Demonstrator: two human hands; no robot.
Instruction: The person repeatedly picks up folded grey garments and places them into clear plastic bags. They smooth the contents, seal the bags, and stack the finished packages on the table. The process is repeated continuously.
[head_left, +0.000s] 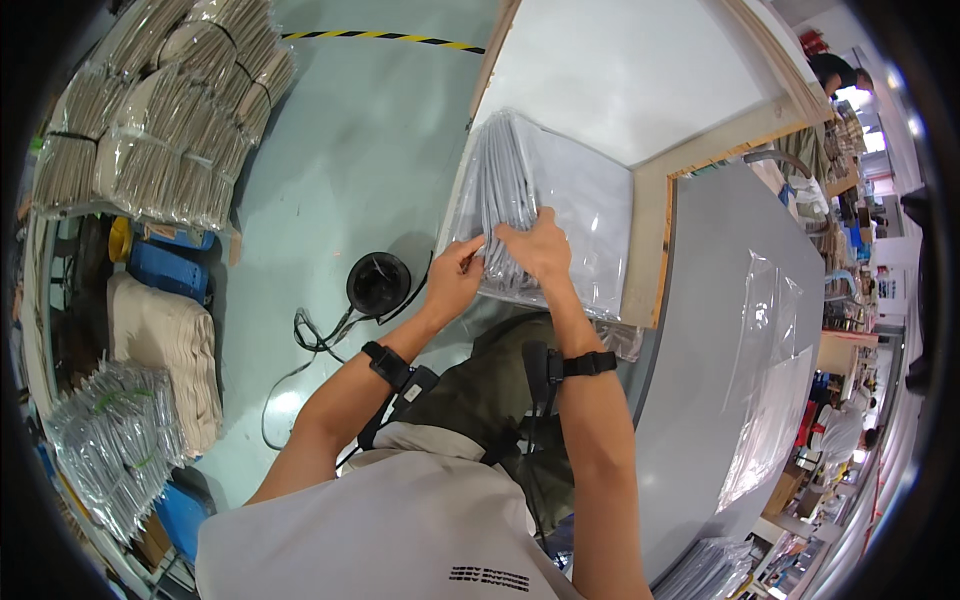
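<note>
A stack of light grey pieces in clear plastic bags (504, 169) stands on edge along the left of a white work surface (592, 67). At its near left corner, the fingertips of my left hand (454, 279) pinch the bag edges. My right hand (538, 246) grips across the stack's near part, thumb at the left and fingers over the right side. Flat beside it lies a wider grey bagged piece (581, 202), its clear plastic hanging slightly past the near edge. The stack hides the bottoms of the bags.
A grey table (720, 225) with loose clear plastic film (769, 420) is to my right. On the left are tied bundles of bagged goods (172, 142), a folded cream fabric pile (165, 337) and blue bins (169, 266). A black round object with cables (379, 283) sits on the floor.
</note>
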